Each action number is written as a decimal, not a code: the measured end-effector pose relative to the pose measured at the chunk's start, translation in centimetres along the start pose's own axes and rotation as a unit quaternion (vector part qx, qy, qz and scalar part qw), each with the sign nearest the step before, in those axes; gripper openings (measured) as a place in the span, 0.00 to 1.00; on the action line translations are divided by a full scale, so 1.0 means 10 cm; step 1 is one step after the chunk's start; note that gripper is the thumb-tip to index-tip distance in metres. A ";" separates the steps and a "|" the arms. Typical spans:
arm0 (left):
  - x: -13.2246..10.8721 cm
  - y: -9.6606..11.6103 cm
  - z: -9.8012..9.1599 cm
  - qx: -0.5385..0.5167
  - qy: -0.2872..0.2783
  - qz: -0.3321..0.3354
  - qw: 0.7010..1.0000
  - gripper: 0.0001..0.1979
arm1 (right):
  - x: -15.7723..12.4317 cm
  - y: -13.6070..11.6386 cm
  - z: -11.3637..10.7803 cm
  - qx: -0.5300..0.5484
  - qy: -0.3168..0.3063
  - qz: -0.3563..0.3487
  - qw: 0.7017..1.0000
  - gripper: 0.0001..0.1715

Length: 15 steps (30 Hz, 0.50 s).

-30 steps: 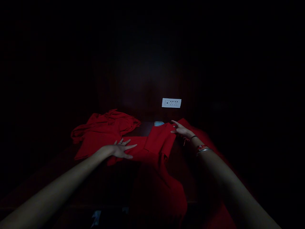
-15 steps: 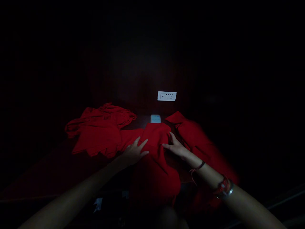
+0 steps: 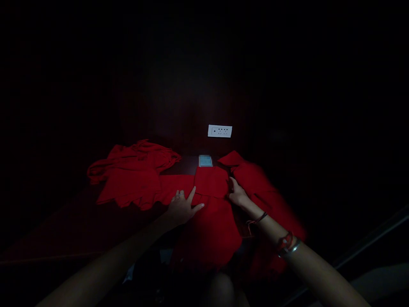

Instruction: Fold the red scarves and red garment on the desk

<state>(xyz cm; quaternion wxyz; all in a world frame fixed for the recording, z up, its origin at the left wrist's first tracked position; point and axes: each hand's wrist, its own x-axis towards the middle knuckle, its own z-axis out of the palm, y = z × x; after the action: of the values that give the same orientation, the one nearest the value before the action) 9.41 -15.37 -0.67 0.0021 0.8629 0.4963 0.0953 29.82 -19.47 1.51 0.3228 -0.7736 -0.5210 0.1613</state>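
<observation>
A red cloth piece (image 3: pixel 211 181) lies in the middle of the dark table, its lower part hanging over the front edge towards my knee. On its left side rests my left hand (image 3: pixel 182 209), with index finger and thumb spread over the fabric. My right hand (image 3: pixel 238 195) is at the cloth's right edge, its fingers closed on that edge; the fingertips are partly hidden. The upper part of the cloth looks smooth, with a crease running across beneath it.
More red cloth is piled in a heap (image 3: pixel 134 170) to the left. Another red cloth (image 3: pixel 262 183) lies along the right. Behind the middle piece is a small pale blurred rectangle (image 3: pixel 205 160). A white socket plate (image 3: pixel 220 131) is on the dark wall. Surroundings are very dim.
The middle cloth now lies flatter and wider, with fewer wrinkles. My right hand has drawn its fingers in at the edge. My left hand has shifted slightly right. The view has moved a little.
</observation>
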 end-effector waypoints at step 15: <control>0.05 0.02 -0.08 -0.041 -0.105 -0.048 0.993 0.43 | -0.51 0.07 -0.02 -0.196 -0.107 -0.166 0.961 0.33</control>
<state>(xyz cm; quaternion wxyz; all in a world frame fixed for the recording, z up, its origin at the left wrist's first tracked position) 9.70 -15.08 0.24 0.0936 0.8426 0.5298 0.0243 28.38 -24.34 0.71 0.1293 -0.7029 -0.6946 0.0817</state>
